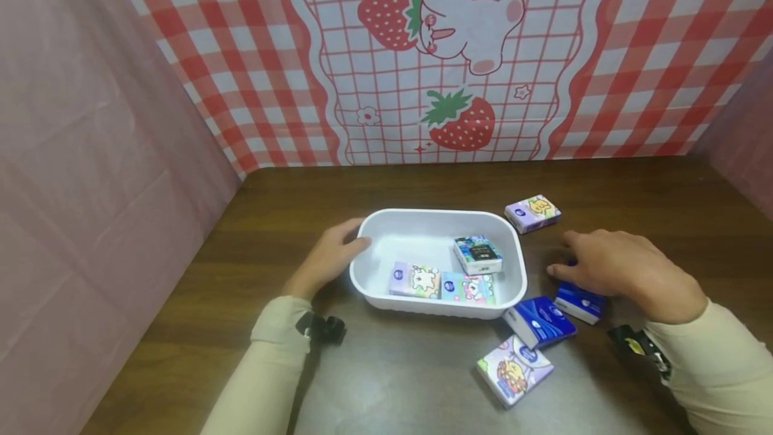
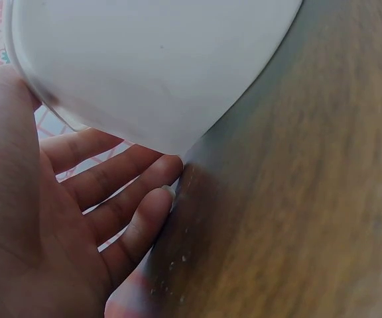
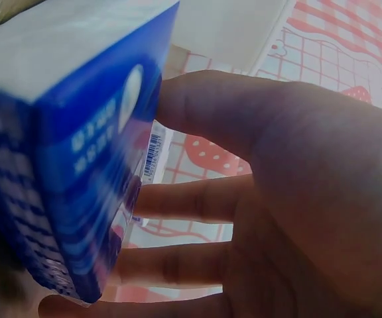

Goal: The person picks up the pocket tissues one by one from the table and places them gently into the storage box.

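My left hand [image 1: 329,257] holds the left end of a white plastic tub [image 1: 417,217], thumb over the rim and fingers along the outer wall [image 2: 158,86]. Inside the tub lie a lilac tissue pack [image 1: 413,280], a light blue tissue pack [image 1: 468,288] and a dark-labelled tissue pack [image 1: 477,255]. To the right, my right hand [image 1: 622,270] reaches over a blue tissue pack [image 1: 580,303], partly covering it. Its fingers [image 3: 184,265] stretch out spread beyond the blue pack in the right wrist view, and the thumb tip is right at the pack's edge.
Another blue tissue pack [image 1: 540,322] leans against the tub's front right corner, overlapping a lilac cartoon tissue pack [image 1: 515,371]. A purple and yellow tissue pack [image 1: 533,213] lies behind, right of the tub. A checked strawberry cloth [image 1: 253,39] hangs behind the wooden table [image 1: 241,348].
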Motion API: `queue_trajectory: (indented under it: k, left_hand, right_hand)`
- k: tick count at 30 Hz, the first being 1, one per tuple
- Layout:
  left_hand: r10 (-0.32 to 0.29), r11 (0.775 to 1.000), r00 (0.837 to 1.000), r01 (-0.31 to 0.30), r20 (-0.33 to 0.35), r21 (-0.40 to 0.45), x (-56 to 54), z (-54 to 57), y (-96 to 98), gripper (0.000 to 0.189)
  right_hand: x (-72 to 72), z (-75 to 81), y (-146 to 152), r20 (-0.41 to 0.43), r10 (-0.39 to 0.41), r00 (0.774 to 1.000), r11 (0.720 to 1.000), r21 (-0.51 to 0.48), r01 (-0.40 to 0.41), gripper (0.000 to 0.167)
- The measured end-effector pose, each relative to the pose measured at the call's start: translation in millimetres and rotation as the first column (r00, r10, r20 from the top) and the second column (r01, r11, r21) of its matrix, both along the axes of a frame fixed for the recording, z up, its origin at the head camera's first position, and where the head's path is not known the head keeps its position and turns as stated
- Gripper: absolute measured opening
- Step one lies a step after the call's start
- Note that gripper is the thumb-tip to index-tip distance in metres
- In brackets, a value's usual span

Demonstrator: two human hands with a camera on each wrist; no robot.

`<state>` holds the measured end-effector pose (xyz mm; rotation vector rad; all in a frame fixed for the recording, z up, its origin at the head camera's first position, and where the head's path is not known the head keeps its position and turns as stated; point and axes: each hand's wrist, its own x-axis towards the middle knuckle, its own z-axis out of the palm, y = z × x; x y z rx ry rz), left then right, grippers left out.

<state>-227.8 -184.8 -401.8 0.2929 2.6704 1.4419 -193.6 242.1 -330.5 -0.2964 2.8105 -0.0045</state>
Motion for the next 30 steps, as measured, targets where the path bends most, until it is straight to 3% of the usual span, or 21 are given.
queue_trajectory:
  k: [19,30]
  left_hand:
    - [-0.009,1.0,1.0,0.009,-0.008,-0.001,0.7,1.4,1.0,0.046]
    - [0.004,1.0,1.0,-0.004,0.009,-0.01,-1.2,0.5,1.0,0.046]
  right_hand:
    - [0.4,-3.3,-4.7,-0.052,0.03,0.998,0.999,-0.014,-0.031,0.074]
    - [0.8,-2.0,-7.6,-0.04,0.016,0.999,1.0,-0.002,-0.016,0.076]
